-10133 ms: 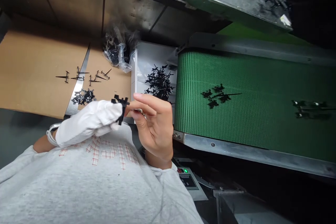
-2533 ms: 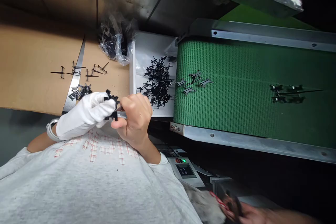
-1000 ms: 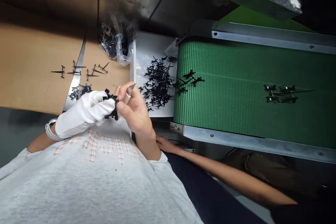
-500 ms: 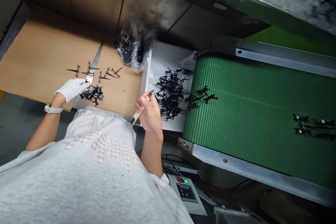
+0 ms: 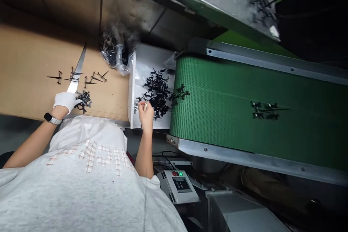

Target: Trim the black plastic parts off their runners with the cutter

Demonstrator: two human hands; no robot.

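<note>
The bare right hand point(image 5: 146, 113) is closed in a tight pinch on a slim pale-handled tool point(image 5: 145, 106), right over the near edge of a shallow white tray point(image 5: 132, 90). The white-gloved left hand point(image 5: 66, 101) sits curled at the near edge of the cardboard, and I can't tell whether it's gripping anything!

Out wide, a green mesh conveyor belt point(image 5: 217, 116) carries one cluster of black plastic pieces point(image 5: 265, 110) mid-belt. On the tan cardboard sheet point(image 5: 27, 65), a short row of separated spiked black pieces point(image 5: 76, 79) lies apart beside a narrow steel strip point(image 5: 77, 69). That looks like the finished share so far.

The tray holds a big tangled black heap point(image 5: 157, 92), easily the most left to work through, and it's reaching right up to the belt's edge. A clear plastic bag of black pieces point(image 5: 112, 52) sits at the tray's far corner. And a small black tangle point(image 5: 83, 100) is touching the glove's fingertips, crowding that corner of the cardboard!
</note>
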